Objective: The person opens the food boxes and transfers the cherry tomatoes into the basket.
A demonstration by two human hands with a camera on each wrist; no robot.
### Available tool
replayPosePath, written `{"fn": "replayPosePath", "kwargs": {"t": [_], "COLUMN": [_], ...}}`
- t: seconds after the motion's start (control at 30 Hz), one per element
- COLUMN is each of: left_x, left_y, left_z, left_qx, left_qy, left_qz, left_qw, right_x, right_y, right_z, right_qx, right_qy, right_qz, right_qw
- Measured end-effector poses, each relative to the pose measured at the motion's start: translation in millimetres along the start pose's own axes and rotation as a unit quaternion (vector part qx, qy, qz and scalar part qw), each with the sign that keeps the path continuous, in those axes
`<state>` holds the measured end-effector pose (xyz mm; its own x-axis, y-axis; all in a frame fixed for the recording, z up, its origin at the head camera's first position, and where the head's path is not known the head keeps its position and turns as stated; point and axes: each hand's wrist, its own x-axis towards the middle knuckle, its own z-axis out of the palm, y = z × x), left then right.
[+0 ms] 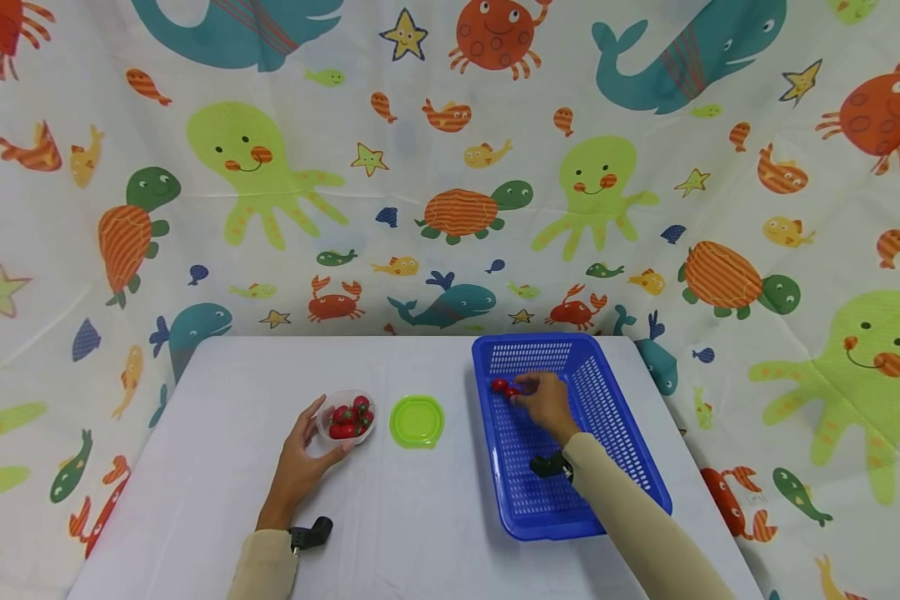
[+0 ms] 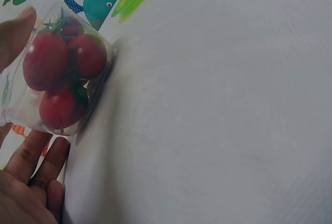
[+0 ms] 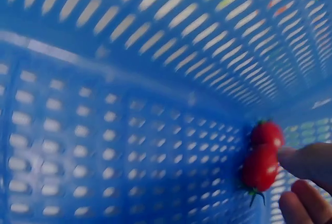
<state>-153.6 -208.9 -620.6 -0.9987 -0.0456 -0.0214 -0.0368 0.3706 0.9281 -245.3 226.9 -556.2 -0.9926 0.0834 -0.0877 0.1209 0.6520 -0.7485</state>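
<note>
A clear plastic container [image 1: 324, 433] with several red cherry tomatoes [image 2: 45, 60] stands on the left of the table. My left hand [image 1: 297, 461] holds it, thumb on one side and fingers on the other. On the right, my right hand [image 1: 549, 406] reaches down into a blue plastic basket [image 1: 513, 517]. Two cherry tomatoes lie together there, one [image 3: 267, 132] behind the other [image 3: 259, 169]. My fingertips are right at the nearer tomato, and the lower fingers are bent beside it.
Between container and basket lies a round lime-green lid [image 1: 417, 422] on the white table [image 1: 405, 517]. The basket has raised, slotted walls. A white curtain [image 1: 420, 275] printed with sea animals hangs behind the table and along its sides.
</note>
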Motion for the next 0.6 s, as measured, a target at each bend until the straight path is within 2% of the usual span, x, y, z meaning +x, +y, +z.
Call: {"fn": "replayPosePath", "kwargs": {"t": [0.13,0.23,0.4,0.6], "left_x": [0.0,-0.1,0.0,-1.2], "left_y": [0.0,0.6,1.5,2.9], "left_z": [0.5,0.5,0.7,1.3], "left_qx": [-0.001,-0.001,0.002,0.004], "left_qy": [0.0,-0.001,-0.001,-0.003], "left_qz": [-0.002,-0.002,-0.006,-0.011], "left_qw": [1.0,1.0,1.0,0.9999], "right_x": [-0.7,-4.8,-15.7,-27.3], "right_y": [-11.1,-28.1,-60.9,-89.9], "right_z": [-3.8,-7.4,-8.9,0.2], "right_qx": [0.03,0.056,0.085,0.1], "right_qy": [0.036,0.054,0.051,0.055], "right_qz": [-0.039,-0.058,-0.069,-0.108], "right_qw": [0.9981,0.9953,0.9927,0.9876]}}
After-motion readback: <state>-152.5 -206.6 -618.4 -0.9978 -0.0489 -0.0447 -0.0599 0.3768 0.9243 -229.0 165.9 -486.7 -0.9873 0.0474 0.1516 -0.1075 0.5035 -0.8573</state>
